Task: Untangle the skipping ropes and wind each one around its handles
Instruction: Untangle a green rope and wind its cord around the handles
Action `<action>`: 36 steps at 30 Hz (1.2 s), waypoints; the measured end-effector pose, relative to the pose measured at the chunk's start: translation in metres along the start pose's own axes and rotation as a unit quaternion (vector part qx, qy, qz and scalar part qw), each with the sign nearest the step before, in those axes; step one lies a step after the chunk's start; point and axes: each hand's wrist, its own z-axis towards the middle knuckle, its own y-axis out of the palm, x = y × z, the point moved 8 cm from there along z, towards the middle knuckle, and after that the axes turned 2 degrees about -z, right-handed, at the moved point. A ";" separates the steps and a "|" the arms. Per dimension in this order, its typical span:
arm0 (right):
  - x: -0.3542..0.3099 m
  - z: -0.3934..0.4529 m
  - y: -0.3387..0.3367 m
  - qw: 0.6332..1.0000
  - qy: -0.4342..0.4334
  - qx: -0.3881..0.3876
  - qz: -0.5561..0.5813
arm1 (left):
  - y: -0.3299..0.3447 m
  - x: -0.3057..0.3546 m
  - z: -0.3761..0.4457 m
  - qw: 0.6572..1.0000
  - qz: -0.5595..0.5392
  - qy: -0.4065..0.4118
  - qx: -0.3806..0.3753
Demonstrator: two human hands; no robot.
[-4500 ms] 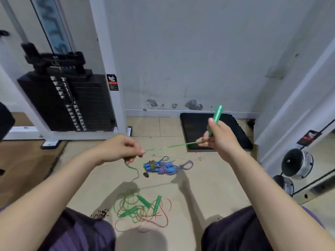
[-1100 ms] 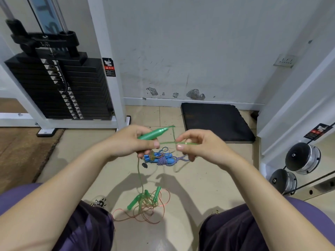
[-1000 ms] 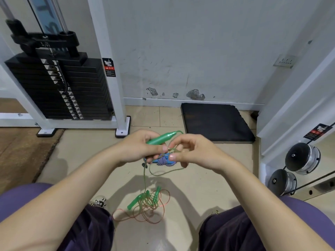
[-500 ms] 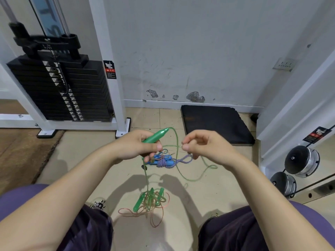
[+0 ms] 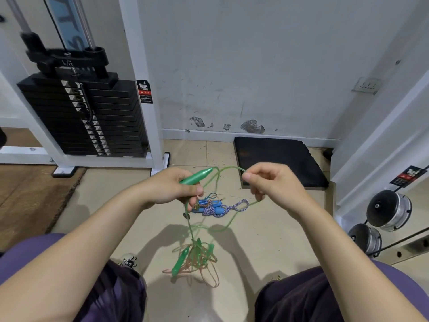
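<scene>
Left hand [image 5: 169, 189] gripping green handle [image 5: 196, 177] mid-frame; right hand [image 5: 269, 184] pinching its green rope [image 5: 228, 168]. Tangled ropes [image 5: 195, 259] on floor [image 5: 255, 240] below; blue rope bundle [image 5: 213, 206] between. Warning label [image 5: 145, 92] unreadable, upper left.

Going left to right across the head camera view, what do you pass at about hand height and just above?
Black weight stack → left hand gripping the green handle → right hand pinching the green rope → black floor mat → two round metal weights.
</scene>
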 end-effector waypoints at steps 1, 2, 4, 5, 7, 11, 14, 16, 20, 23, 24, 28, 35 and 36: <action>0.001 -0.001 0.008 0.999 0.009 -0.031 0.006 | 0.001 0.005 0.000 1.000 -0.013 0.014 0.007; 0.001 -0.003 0.017 0.998 0.014 -0.056 0.010 | 0.004 0.010 -0.001 0.999 -0.025 0.027 0.007; 0.001 -0.005 0.034 0.996 0.019 -0.085 0.017 | 0.013 0.017 -0.002 0.998 -0.040 0.043 0.003; 0.002 -0.005 0.041 0.995 0.020 -0.096 0.019 | 0.018 0.019 -0.002 0.998 -0.041 0.046 0.001; 0.002 -0.006 0.050 0.994 0.011 -0.111 -0.014 | 0.025 0.018 -0.002 0.998 -0.045 0.048 -0.006; -0.009 -0.003 0.031 0.999 -0.030 -0.010 -0.011 | 0.020 0.010 0.001 0.999 -0.031 0.028 -0.027; -0.011 -0.001 0.005 0.997 -0.036 0.065 0.036 | 0.009 -0.001 0.001 0.999 0.028 0.000 -0.039; -0.007 -0.001 0.006 0.999 -0.020 0.032 0.024 | -0.002 -0.003 0.002 1.000 0.008 -0.012 -0.007; 0.001 -0.004 0.035 0.997 0.025 -0.073 0.031 | 0.002 0.009 -0.001 1.000 -0.024 0.006 -0.006; 0.001 -0.006 0.053 0.994 0.010 -0.103 0.023 | 0.022 0.011 -0.002 0.999 -0.029 0.010 -0.045; 0.000 -0.006 0.055 0.995 0.001 -0.101 0.002 | 0.026 0.010 -0.001 0.998 -0.030 0.011 -0.053; -0.010 -0.003 0.031 0.999 -0.035 0.015 -0.014 | 0.015 0.001 0.002 0.998 -0.021 -0.007 -0.051; -0.006 -0.004 0.025 0.998 -0.016 -0.021 0.061 | 0.007 -0.003 0.004 0.999 -0.039 -0.003 0.004; -0.006 -0.005 0.032 0.997 -0.015 -0.042 0.064 | 0.011 -0.001 0.005 0.998 -0.055 0.000 0.009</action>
